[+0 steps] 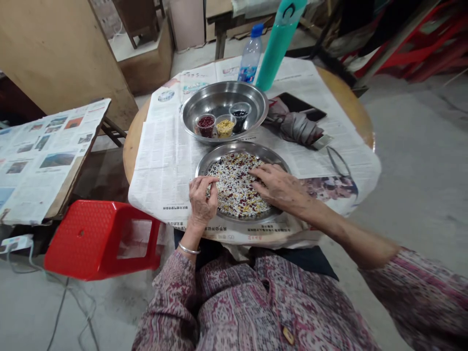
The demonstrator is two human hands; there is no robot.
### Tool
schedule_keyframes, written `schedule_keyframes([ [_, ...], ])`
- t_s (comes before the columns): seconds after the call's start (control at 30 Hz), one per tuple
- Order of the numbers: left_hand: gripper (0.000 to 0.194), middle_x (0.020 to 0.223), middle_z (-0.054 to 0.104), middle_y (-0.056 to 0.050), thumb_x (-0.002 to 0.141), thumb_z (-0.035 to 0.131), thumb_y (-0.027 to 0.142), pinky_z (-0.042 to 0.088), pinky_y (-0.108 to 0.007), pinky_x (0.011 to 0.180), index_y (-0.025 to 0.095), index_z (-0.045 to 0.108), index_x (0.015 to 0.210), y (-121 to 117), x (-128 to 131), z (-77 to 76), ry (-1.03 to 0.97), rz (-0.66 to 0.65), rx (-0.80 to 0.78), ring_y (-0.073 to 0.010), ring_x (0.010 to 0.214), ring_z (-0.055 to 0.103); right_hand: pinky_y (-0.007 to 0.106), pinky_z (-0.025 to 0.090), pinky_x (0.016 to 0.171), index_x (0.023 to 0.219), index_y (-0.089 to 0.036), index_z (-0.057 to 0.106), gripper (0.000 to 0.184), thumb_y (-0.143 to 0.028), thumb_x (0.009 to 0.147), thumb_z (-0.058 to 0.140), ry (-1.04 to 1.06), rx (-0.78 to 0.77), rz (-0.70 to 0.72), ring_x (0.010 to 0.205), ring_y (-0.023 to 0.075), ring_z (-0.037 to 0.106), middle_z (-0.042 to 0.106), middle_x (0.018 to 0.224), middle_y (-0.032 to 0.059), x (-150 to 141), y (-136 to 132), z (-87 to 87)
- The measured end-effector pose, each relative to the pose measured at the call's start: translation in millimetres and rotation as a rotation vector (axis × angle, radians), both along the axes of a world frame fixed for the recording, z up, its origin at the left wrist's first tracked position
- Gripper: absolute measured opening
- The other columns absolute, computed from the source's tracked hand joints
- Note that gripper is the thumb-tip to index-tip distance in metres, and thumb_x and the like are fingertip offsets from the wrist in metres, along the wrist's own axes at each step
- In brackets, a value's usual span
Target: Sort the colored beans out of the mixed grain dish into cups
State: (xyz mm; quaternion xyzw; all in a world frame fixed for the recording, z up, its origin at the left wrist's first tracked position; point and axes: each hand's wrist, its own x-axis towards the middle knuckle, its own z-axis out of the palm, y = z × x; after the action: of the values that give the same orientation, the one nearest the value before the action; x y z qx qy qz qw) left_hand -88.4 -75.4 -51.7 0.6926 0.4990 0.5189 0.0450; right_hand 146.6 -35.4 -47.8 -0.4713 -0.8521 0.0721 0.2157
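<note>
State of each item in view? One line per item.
Steel plate: on newspaper, loaded.
Mixed grains: spread across the plate.
Left hand: curled, fingertips in the grains.
Right hand: fingers extended over the grains.
Steel basin: holds three small cups.
Red bean cup: filled.
Yellow grain cup: filled.
Dark bean cup: partly filled.
Plastic water bottle: capped.

Past our grip we see a plastic water bottle (250,54) and a teal flask (281,44); to its right, a folded grey umbrella (294,127); to its left, a red plastic stool (102,239).
</note>
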Motion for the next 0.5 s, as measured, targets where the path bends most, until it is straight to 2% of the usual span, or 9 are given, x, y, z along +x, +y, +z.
schedule_keyframes([
  [0.1,0.016,0.094,0.072,-0.003,0.096,0.054,0.011,0.048,-0.036,0.091,0.021,0.066,0.097,0,0,0.5,-0.007,-0.002,-0.002,-0.0185,0.094,0.066,0.046,0.056,0.092,0.116,-0.021,0.066,0.026,-0.029,0.097,0.05,0.06,-0.088,0.132,0.101,0.026,0.064,0.066,0.109,0.0114,-10,-10,3.0],
  [0.23,0.016,0.094,0.073,-0.004,0.097,0.053,0.013,0.049,-0.036,0.091,0.021,0.066,0.098,0,0,1.1,-0.001,0.0,-0.015,-0.0186,0.095,0.066,0.04,0.056,0.087,0.118,-0.02,0.065,0.024,-0.027,0.098,0.052,0.138,-0.221,0.366,0.098,0.022,0.065,0.064,0.11,0.0105,-31,-25,7.2],
  [0.33,0.016,0.094,0.073,-0.004,0.097,0.053,0.013,0.049,-0.035,0.09,0.021,0.067,0.096,0,-1,1.2,0.008,0.009,-0.031,-0.0188,0.094,0.066,0.037,0.055,0.086,0.111,-0.02,0.067,0.02,-0.02,0.097,0.052,0.144,-0.235,0.486,0.099,0.0205,0.063,0.064,0.111,0.0104,-50,-23,6.1],
  [0.43,0.015,0.094,0.073,-0.004,0.097,0.053,0.013,0.049,-0.035,0.089,0.021,0.067,0.096,0,-1,1.3,0.009,0.015,-0.035,-0.0189,0.094,0.066,0.038,0.053,0.087,0.105,-0.019,0.069,0.023,-0.015,0.096,0.049,0.095,-0.158,0.516,0.102,0.0215,0.06,0.065,0.111,0.011,-66,-5,4.8],
  [0.5,0.015,0.095,0.072,-0.004,0.097,0.053,0.013,0.048,-0.035,0.089,0.021,0.067,0.097,0,-1,1.3,0.003,0.013,-0.032,-0.0189,0.094,0.065,0.039,0.052,0.088,0.107,-0.018,0.071,0.026,-0.016,0.098,0.047,0.031,-0.086,0.456,0.105,0.0237,0.058,0.066,0.11,0.012,-72,12,6.2],
])
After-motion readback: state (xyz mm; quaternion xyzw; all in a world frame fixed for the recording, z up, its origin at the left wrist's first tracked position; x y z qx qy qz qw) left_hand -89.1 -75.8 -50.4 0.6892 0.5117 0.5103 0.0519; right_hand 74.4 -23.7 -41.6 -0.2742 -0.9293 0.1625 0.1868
